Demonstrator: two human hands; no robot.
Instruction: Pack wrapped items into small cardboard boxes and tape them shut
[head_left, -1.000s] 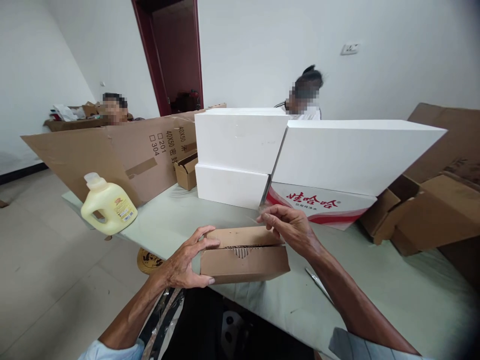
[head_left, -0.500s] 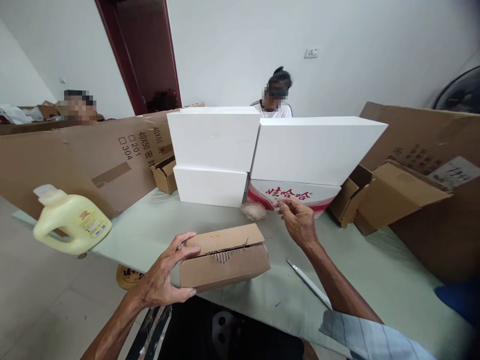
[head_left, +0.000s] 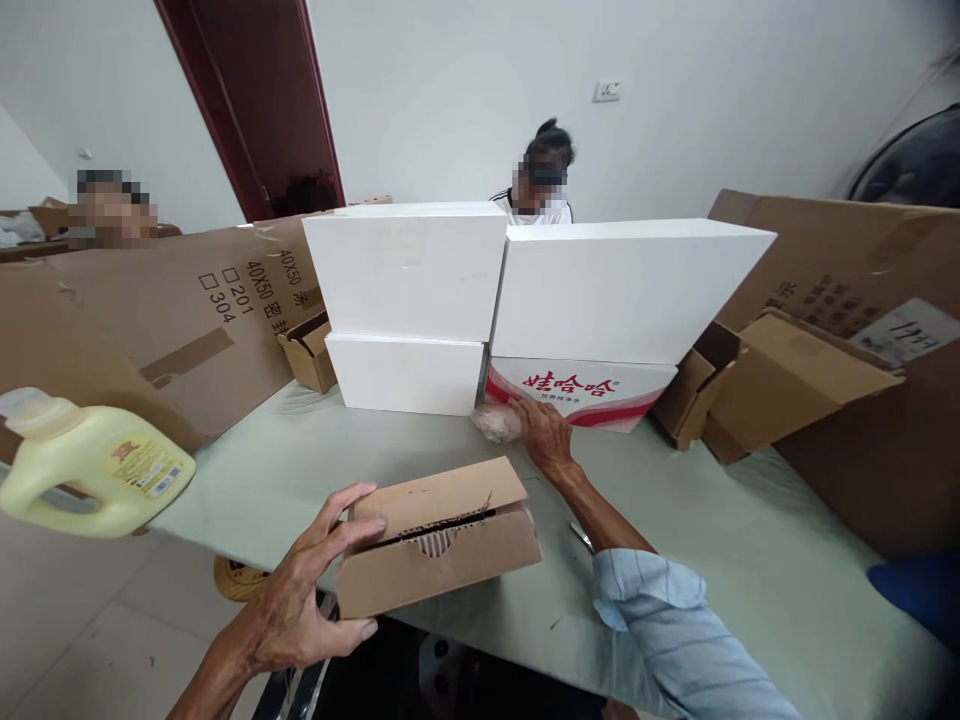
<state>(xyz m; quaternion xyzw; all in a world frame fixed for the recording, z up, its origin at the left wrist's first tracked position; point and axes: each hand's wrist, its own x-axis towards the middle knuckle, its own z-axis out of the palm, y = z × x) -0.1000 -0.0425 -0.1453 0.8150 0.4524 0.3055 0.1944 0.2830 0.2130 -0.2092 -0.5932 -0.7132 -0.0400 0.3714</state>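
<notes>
My left hand grips the left end of a small brown cardboard box, thumb beneath and fingers on top. The box is tilted over the table's near edge; its lid stands slightly ajar along a torn slit. Farther forward, my right hand is at the right side of a crumpled, pale translucent wad. Its fingers are curled close together, and the tips are hidden, so what they hold, if anything, does not show. Below my right forearm lies a thin silver knife-like tool, mostly covered.
White boxes and a red-and-white printed carton form a stack ahead. A yellow jug stands left. Open cardboard boxes and large brown cartons flank the table. Across it sits a person; another is far left.
My right hand has moved left and forward to the wad, its forearm now covering most of the silver tool. The left hand still holds the box, slightly lower. The view has shifted a little.
</notes>
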